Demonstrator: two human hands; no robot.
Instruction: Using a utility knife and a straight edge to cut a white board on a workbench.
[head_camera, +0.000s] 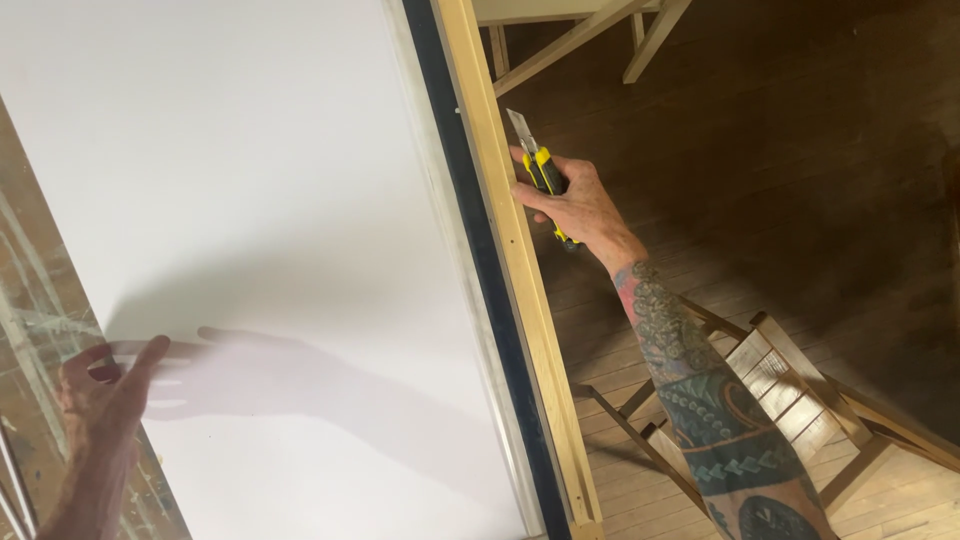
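Observation:
A large white panel (250, 200) fills the left and middle of the view, bordered on its right by a dark strip and a pale wooden batten (515, 250). My right hand (575, 205) is shut on a yellow and black utility knife (540, 170), blade extended and pointing up, right beside the batten's outer edge. My left hand (105, 385) hovers at the panel's left edge with fingers spread, holding nothing, and its shadow falls across the white surface.
A paint-smeared surface (30, 300) lies left of the panel. Below on the right is a dark wooden floor (800, 150), a slatted wooden folding stand (790, 390) under my right forearm, and wooden trestle legs (600, 35) at the top.

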